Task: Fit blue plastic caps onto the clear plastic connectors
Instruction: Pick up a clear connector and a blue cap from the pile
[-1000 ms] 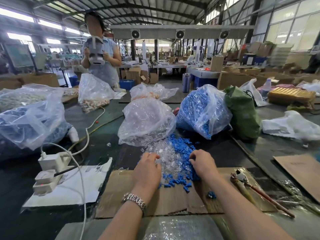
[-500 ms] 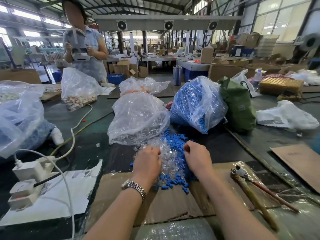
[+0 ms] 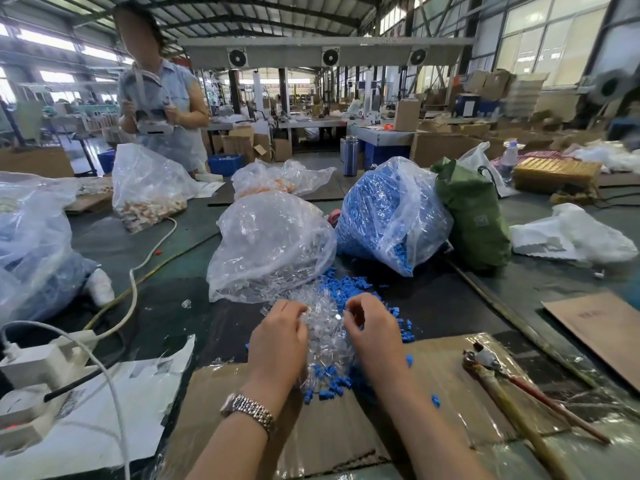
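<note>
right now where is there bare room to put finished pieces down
Bare cardboard lies between the right hand and the stick tool. Dark table is open between the white cable and the clear bag. Crowded: the loose pile between both hands.

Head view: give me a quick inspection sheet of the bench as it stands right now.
Surface: dark table with a flattened cardboard sheet at the near edge.
Job's things: loose clear connectors and blue caps piled together between the hands; clear bag of connectors and bag of blue caps behind.
Clutter: green bag, wooden-handled tool, torn white paper, more plastic bags.
Grippers: left hand and right hand in the pile, fingers curled; what they hold cannot be told.
Cables: white power strip with a white cable across the table.
Surroundings: factory hall; a second person stands across the table.
</note>
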The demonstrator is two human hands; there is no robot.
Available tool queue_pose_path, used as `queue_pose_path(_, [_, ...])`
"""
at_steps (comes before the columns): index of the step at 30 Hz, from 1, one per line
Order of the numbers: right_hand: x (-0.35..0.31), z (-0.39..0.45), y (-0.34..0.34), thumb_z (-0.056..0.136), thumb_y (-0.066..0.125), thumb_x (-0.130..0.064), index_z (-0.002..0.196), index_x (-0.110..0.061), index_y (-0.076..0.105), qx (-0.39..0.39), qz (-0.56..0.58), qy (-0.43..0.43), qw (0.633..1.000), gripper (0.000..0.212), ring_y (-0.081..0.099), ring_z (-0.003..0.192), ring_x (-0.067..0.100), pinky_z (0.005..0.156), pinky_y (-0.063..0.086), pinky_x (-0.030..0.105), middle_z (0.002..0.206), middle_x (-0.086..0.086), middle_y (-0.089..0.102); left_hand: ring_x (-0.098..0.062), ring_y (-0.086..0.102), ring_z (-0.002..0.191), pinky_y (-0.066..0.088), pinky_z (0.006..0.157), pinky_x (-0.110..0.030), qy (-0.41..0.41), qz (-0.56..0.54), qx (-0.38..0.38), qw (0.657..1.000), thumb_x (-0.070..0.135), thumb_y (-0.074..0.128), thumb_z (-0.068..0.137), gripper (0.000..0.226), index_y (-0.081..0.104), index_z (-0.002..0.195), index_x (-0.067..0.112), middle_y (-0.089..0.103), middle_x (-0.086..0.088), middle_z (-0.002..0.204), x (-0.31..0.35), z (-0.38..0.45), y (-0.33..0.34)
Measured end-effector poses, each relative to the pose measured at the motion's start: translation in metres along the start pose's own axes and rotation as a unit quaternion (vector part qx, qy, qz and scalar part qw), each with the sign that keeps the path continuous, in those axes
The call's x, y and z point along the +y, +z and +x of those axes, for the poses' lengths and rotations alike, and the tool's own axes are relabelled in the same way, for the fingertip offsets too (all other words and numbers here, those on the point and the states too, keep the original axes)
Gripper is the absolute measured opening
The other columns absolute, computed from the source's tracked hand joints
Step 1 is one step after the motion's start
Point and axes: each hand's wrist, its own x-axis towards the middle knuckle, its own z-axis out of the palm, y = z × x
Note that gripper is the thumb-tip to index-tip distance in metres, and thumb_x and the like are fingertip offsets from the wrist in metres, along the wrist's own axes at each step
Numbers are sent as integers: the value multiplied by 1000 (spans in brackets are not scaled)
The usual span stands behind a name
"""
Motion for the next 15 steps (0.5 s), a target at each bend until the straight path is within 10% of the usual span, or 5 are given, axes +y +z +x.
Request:
queue_pose_path(10, [-3,-5,7,95,69,-29,98,-22,60,-37,14,-14,999,12,54,79,-2,73,44,12,88,-14,59,-5,60,77,48,78,-8,4,-105,-23,994,2,64,94,28,72,110,23,60,8,105,5,-5,5])
queue_pose_path(15, [-1,-4,9,88,77,-19,94,-19,73,-69,71,7,995,8,64,84,10,82,55,34,90,-6,66,-1,58,83,44,77,-6,16,-116,-18,993,-2,61,95,31,73,110,23,61,9,103,5,-6,5])
